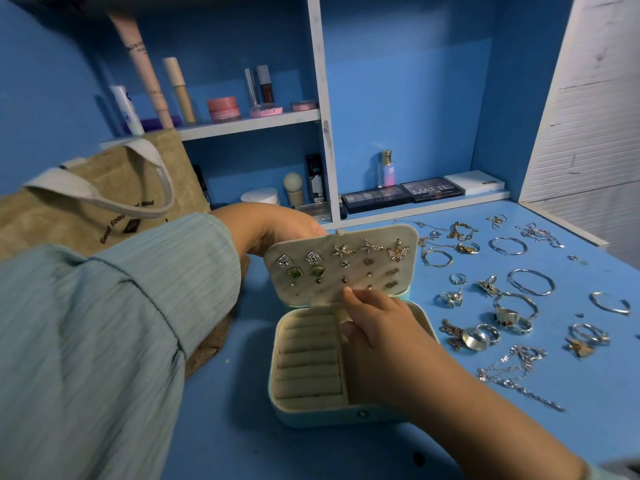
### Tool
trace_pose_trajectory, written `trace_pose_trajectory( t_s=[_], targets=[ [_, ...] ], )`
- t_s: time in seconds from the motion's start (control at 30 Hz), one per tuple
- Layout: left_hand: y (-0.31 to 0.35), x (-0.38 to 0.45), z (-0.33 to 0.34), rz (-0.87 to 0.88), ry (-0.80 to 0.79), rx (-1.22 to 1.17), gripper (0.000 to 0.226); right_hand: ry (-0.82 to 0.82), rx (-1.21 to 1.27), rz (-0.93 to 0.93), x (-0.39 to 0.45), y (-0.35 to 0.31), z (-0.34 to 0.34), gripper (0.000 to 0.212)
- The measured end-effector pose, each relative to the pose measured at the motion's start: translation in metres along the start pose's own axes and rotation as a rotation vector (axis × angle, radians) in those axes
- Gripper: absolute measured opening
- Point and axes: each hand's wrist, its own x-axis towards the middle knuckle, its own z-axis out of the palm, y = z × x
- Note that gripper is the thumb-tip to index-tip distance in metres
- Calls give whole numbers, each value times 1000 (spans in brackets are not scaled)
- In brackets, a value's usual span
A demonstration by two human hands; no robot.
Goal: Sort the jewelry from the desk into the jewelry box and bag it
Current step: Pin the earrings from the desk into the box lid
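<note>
Blue desk [242,441]: jewelry box [311,407] under right hand [377,327].

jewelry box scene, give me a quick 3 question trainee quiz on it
1. True or false: the jewelry box lid is up.
2. Which hand holds the lid from behind: A) left hand B) right hand
3. Fill in: the loose rings and chains lie on the desk to the ___ of the box.

Key: 1 true; 2 A; 3 right. The earrings are pinned inside the lid; the burlap bag sits left.
</note>
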Motion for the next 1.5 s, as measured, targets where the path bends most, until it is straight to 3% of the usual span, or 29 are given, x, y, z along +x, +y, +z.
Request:
trace_pose_trajectory(
  t_s=[0.23,0.53,1.5],
  targets=[
    [3,6,-1,-5,13,158,27,-8,6,7,0,1,1,54],
    [1,8,-2,-38,-40,87,26,-45,-14,31,0,0,0,54],
    [0,13,-4,-20,-109,210,26,-67,-44,51,0,-1,0,55]
  ],
)
